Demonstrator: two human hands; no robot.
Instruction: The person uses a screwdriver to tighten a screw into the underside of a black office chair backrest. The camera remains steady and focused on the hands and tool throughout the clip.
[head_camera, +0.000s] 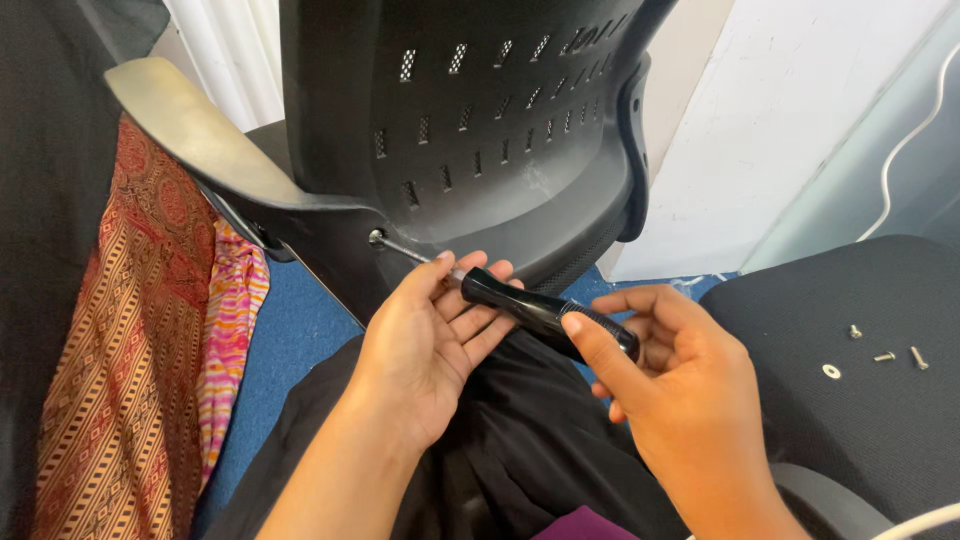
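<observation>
A black-handled screwdriver (540, 310) lies across both my hands, its thin metal shaft running up-left to a screw (376, 238) set in the black plastic back (470, 130) of an office chair. My left hand (430, 340) cradles the front of the handle with open, upturned fingers. My right hand (670, 380) grips the rear of the handle, thumb on top. The chair's grey armrest (190, 130) sticks out to the upper left.
On the black chair seat (880, 300) at right lie loose screws (885, 356) and a washer (831, 372). Patterned orange and pink cloth (150, 330) hangs at left. Blue carpet (290, 330) shows below. A white wall panel (780, 130) stands behind.
</observation>
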